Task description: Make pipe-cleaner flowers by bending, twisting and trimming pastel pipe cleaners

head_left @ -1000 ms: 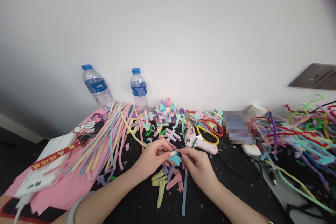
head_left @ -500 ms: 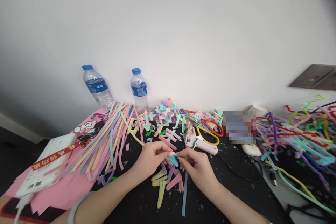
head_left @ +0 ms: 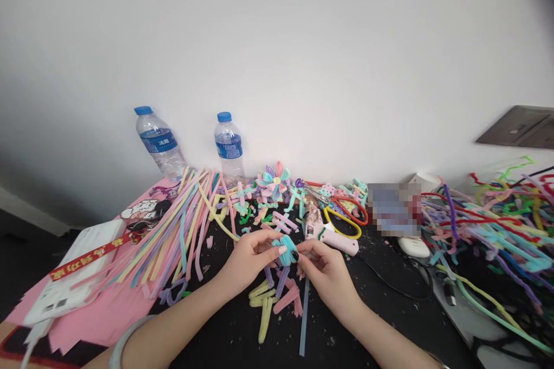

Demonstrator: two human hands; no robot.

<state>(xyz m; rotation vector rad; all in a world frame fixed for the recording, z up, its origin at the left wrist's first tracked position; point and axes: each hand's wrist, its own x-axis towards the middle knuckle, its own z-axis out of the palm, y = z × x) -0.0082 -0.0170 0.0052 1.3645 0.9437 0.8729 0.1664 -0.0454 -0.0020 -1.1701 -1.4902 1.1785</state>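
Between my two hands is a small bundle of turquoise pipe cleaner point(head_left: 284, 251), with a black bit at its right end. My left hand point(head_left: 255, 253) pinches the bundle's left side between thumb and fingers. At its right end, the fingertips of my right hand point(head_left: 324, 265) close on it by the black bit. Just below, on the black table, lie folded yellow pipe cleaners point(head_left: 265, 318), pink ones point(head_left: 286, 300) and purple ones point(head_left: 281, 282). A translucent glue stick point(head_left: 304, 320) lies below my right hand.
Behind my hands are a pink glue gun point(head_left: 337, 240), yellow-handled scissors point(head_left: 344, 226) and a pipe cleaner flower point(head_left: 277, 180). Long pastel pipe cleaners point(head_left: 173, 236) and a white power bank point(head_left: 71, 277) lie left. Two water bottles point(head_left: 229, 144) point(head_left: 160, 143) stand by the wall. A tangled pile point(head_left: 497, 225) is right.
The turquoise bundle has been raised slightly and turned, so more of its loops and the black bit show. Both hands keep hold of it; the things on the table have stayed put.
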